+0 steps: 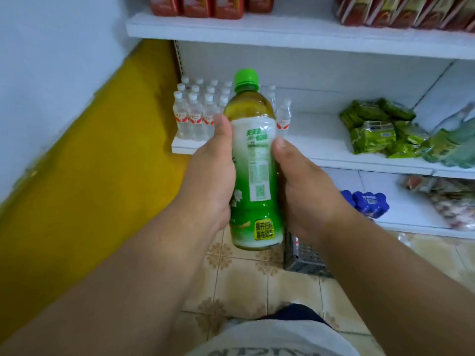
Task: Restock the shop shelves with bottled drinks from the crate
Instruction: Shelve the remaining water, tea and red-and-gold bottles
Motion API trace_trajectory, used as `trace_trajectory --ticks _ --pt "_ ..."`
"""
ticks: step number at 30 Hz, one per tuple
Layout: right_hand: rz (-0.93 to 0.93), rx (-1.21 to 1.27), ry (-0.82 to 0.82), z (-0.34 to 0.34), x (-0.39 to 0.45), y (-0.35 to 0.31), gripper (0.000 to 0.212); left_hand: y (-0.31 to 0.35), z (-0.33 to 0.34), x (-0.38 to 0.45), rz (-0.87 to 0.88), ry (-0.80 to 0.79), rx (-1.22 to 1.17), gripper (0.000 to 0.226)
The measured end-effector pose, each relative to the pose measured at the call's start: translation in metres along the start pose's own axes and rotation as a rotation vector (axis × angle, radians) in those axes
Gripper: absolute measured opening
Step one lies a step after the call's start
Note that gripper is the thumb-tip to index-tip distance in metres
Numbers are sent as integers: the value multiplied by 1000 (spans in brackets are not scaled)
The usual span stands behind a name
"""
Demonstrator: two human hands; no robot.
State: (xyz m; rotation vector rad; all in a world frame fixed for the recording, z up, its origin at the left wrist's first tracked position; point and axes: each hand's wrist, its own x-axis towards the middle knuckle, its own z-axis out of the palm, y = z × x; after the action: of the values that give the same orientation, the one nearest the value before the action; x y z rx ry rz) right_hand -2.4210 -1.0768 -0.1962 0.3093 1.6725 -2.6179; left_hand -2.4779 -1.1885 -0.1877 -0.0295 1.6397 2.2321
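Here, green-cap bottle [253, 160] upright btwn both hands, left hand [208, 176] & right hand [305, 191] fingers wrapped round it.

White shelves [321, 147] rise in tiers at the far side. The top shelf [257, 29] carries red packs [223, 6] on the left and red-and-yellow packets [401, 11] on the right. The middle tier holds small clear water bottles [195, 114] at its left end and green packets [372, 127] toward the right. On the lowest shelf stand blue-capped bottles [367, 204]. A dark crate [303, 258] sits on the patterned tile floor [244, 286], near the shelves.
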Motion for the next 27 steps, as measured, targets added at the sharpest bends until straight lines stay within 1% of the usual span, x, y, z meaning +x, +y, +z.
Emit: trace_trajectory --ticks 2,4,6,8,12,13,14,16,18,19,21,23,25,27 --pt "5 42 11 -9 -14 -8 47 3 15 -9 43 43 67 53" --pt "58 110 -30 -17 -30 -21 50 6 36 -15 105 67 140 52" --pt "62 131 -61 -32 -47 -40 59 9 65 -21 157 48 176 51" --pt "26 145 -63 -46 -60 -57 61 9 91 -24 166 25 158 50" --pt "-153 40 78 -109 -98 -103 46 -4 176 -42 190 -71 169 50" --pt "-196 -5 123 -127 -109 -114 42 -9 198 -47 158 -95 160 52" --pt "-230 -47 169 -144 -121 -124 37 -16 222 -54 109 -127 143 57" --pt "-270 -105 245 -182 -145 -141 27 -31 271 -70 46 -210 133 75" --pt "-301 -132 317 -215 -166 -155 23 -47 315 -81 66 -241 173 89" --pt "-313 -144 356 -234 -177 -163 25 -55 338 -85 108 -229 210 90" --pt "-321 -179 410 -261 -193 -174 34 -67 369 -90 209 -176 278 81" --pt "-315 -278 464 -290 -210 -182 42 -78 401 -93 215 -151 289 72" --pt "-309 -369 521 -314 -223 -188 35 -85 428 -97 212 -164 253 63" --pt "-310 -388 571 -333 -229 -191 31 -90 451 -98 241 -198 283 54"
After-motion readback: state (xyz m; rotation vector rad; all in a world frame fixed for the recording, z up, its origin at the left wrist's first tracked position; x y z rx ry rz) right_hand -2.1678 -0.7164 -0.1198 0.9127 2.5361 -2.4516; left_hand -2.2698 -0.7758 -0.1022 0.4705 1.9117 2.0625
